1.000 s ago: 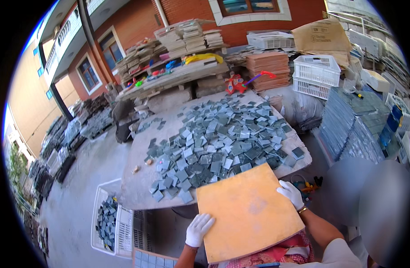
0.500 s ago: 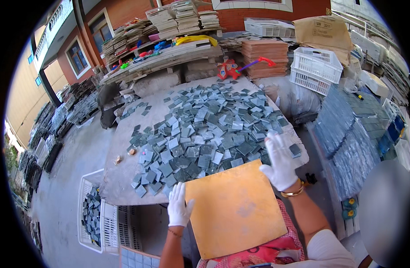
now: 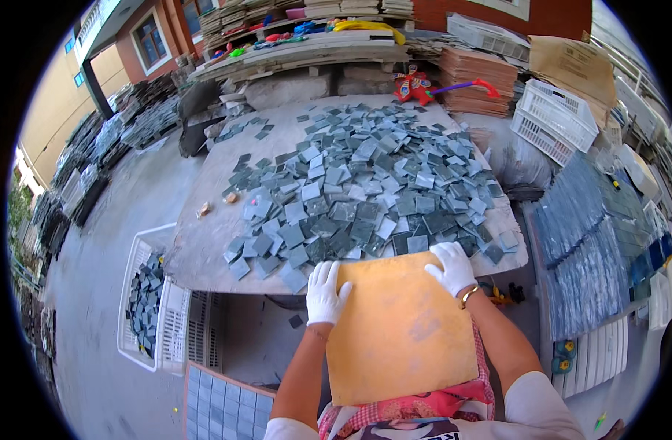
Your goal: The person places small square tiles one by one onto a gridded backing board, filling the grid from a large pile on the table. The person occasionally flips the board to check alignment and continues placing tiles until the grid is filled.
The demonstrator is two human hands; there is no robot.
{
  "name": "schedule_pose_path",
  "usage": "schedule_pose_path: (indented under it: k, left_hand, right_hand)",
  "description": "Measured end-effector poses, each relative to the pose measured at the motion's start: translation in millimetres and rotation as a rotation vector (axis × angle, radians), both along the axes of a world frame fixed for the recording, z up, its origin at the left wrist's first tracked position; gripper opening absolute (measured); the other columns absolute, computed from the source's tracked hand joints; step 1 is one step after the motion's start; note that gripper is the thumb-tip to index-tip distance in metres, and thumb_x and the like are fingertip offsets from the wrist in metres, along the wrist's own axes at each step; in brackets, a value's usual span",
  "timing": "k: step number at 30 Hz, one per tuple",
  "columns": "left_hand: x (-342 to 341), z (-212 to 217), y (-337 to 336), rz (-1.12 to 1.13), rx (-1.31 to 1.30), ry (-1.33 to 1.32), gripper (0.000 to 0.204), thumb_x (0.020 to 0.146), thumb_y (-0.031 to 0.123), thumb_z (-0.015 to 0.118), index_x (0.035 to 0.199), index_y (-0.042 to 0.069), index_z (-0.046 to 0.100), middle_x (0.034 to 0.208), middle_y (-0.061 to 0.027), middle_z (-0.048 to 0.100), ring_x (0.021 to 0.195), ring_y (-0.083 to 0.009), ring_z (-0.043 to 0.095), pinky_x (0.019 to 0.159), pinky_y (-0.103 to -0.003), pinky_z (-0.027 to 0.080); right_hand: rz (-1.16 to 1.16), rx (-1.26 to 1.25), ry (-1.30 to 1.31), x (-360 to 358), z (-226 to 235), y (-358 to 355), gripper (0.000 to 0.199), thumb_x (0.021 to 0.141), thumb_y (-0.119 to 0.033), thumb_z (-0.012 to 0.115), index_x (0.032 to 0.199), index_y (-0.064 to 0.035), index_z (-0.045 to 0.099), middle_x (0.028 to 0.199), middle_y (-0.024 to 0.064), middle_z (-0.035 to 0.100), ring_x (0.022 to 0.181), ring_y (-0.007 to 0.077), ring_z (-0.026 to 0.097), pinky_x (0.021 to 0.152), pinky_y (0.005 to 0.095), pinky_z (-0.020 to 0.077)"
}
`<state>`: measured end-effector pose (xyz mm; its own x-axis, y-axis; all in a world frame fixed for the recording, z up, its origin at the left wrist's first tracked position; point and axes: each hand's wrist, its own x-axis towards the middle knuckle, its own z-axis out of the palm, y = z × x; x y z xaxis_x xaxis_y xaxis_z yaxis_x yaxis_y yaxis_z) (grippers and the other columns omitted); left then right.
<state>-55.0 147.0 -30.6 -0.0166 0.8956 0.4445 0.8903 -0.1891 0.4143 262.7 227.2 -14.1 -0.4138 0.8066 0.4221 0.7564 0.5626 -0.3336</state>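
A yellow-orange board (image 3: 405,330) rests across my lap, its far edge up against the tile-covered table (image 3: 197,249). At its far left corner is my left hand (image 3: 325,295), white-gloved, fingers stretched forward and thumb over the board's edge. My right hand (image 3: 453,270), also gloved, is at the far right corner with its fingers extended and thumb on the board. Neither hand visibly grips a tile. Just past them lies a heap of small square grey-green stone tiles (image 3: 365,213), loose and overlapping.
Below the table's left side stands a white plastic crate (image 3: 176,323) of loose tiles. A sheet of gridded tiles (image 3: 226,403) lies near my left forearm. Plastic-wrapped slate stacks (image 3: 585,249) are at right. A red toy (image 3: 413,86) sits on the table's far edge.
My right hand has come down and back from above the tiles to the board's corner. The view has shifted, and more of the gridded tile sheet shows.
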Motion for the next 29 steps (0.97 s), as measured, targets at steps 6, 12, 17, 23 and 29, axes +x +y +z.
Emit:
schedule_pose_path:
  k: [6,12,17,23,29]
  left_hand:
    - [1.3,0.2,-14.8,0.022,-0.036,0.068,0.055,0.087,0.023,0.062,0.133,-0.001,0.046,0.139,-0.0191,0.044,0.133,-0.0382,0.035,0.109,-0.044,0.031]
    - [11.7,-1.4,-121.4,-0.086,-0.109,-0.169,0.061,0.079,0.016,0.069,0.133,-0.001,0.046,0.14,-0.0234,0.042,0.132,-0.0419,0.036,0.109,-0.047,0.031]
    - [9.3,-11.6,-145.4,-0.148,-0.137,-0.42,0.068,0.079,0.022,0.072,0.135,-0.004,0.044,0.141,-0.0228,0.044,0.134,-0.0379,0.038,0.113,-0.044,0.026]
    - [4.4,-1.7,-144.0,-0.145,-0.075,-1.516,0.059,0.096,0.031,0.05,0.139,-0.008,0.037,0.144,-0.0186,0.041,0.136,-0.0292,0.037,0.115,-0.041,0.025]
    - [-17.9,55.0,-107.6,-0.558,0.154,-1.738,0.074,0.099,0.058,0.026,0.146,0.001,0.03,0.15,-0.0126,0.034,0.142,-0.0256,0.024,0.117,-0.041,0.016]
  right_hand:
    - [0.026,0.018,-0.064,6.4,-3.6,-20.9,0.053,0.082,-0.03,0.068,0.125,-0.0038,0.051,0.133,0.0184,0.048,0.128,0.0369,0.041,0.108,0.048,0.0301]
    - [0.079,-0.023,0.009,41.6,-23.4,-122.7,0.059,0.082,-0.028,0.068,0.132,-0.004,0.046,0.143,0.0222,0.038,0.132,0.0431,0.035,0.11,0.0493,0.03]
    - [0.071,-0.352,0.36,52.7,-13.1,-158.6,0.061,0.084,-0.02,0.066,0.137,-0.0003,0.042,0.149,0.0186,0.034,0.139,0.0342,0.031,0.111,0.0412,0.0297]
    - [0.099,-1.002,1.506,58.0,-16.6,-144.3,0.057,0.091,-0.022,0.059,0.135,0.0086,0.04,0.15,0.0121,0.035,0.136,0.0239,0.037,0.111,0.0339,0.0297]
    - [0.804,-0.609,1.63,44.5,81.7,-104.4,0.091,0.087,-0.076,0.029,0.152,-0.0145,0.015,0.159,0.0136,0.007,0.143,0.0336,0.018,0.115,0.0564,0.0137]
